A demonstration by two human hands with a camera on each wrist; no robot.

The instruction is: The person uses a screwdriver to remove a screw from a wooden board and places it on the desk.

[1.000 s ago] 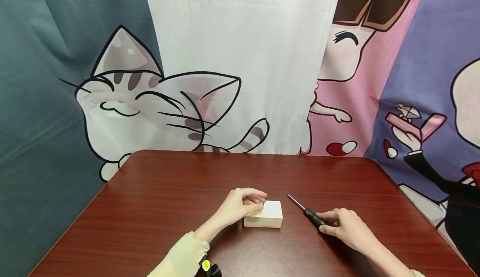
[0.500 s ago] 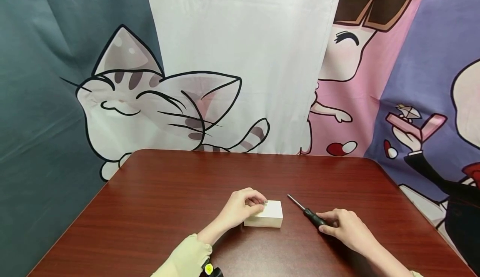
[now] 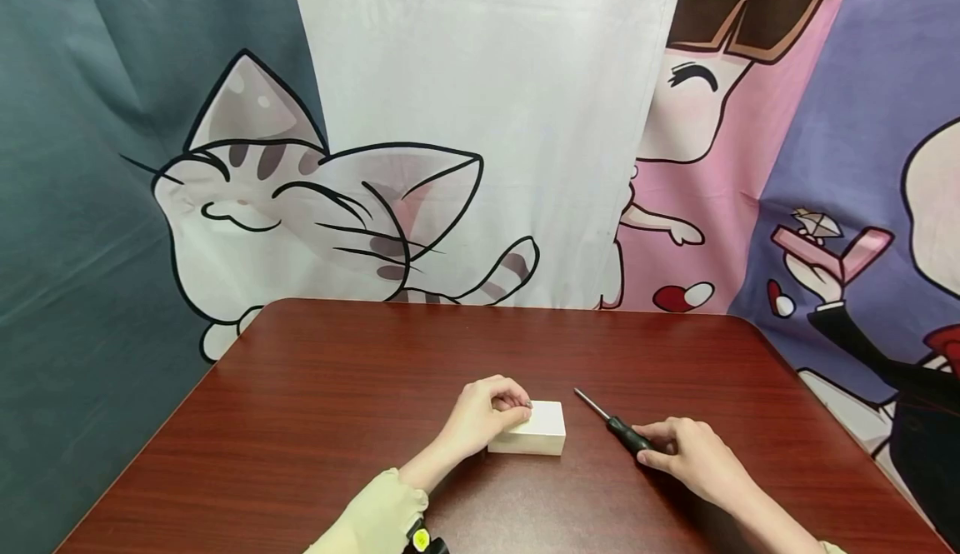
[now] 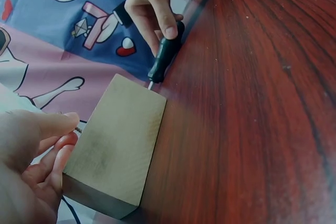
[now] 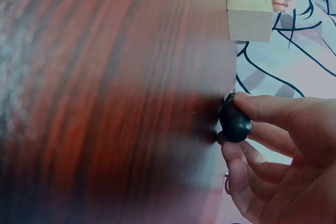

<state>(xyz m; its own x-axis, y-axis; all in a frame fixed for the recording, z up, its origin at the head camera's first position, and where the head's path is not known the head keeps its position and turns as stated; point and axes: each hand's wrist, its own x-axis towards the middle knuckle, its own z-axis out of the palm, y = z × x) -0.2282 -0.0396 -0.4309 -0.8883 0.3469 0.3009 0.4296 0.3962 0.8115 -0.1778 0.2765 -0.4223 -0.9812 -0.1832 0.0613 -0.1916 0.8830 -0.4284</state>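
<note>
A pale wooden block (image 3: pixel 546 440) lies on the table, its long side facing me. Over its top face, my left hand (image 3: pixel 483 414) pinches a small screw between thumb and fingers. Only a bit of dark thread on the screw (image 4: pixel 79 129) shows in the left wrist view, close against the block's top; whether its tip has entered the wood I cannot tell. To the right, my right hand (image 3: pixel 699 461) grips a screwdriver (image 3: pixel 621 431) by its black handle. The metal shaft points away and leftward, apart from the block. Fingers hide part of the handle.
The reddish-brown wooden table (image 3: pixel 360 354) has a rounded far edge. Behind it hangs a cloth backdrop (image 3: pixel 480 62) printed with a cartoon cat and figures. A dark strap device (image 3: pixel 420 537) sits on my left wrist.
My left fingers have curled in a little around the screw, covering more of it, and the left forearm has shifted slightly right. The right hand, screwdriver and block stay where they were.
</note>
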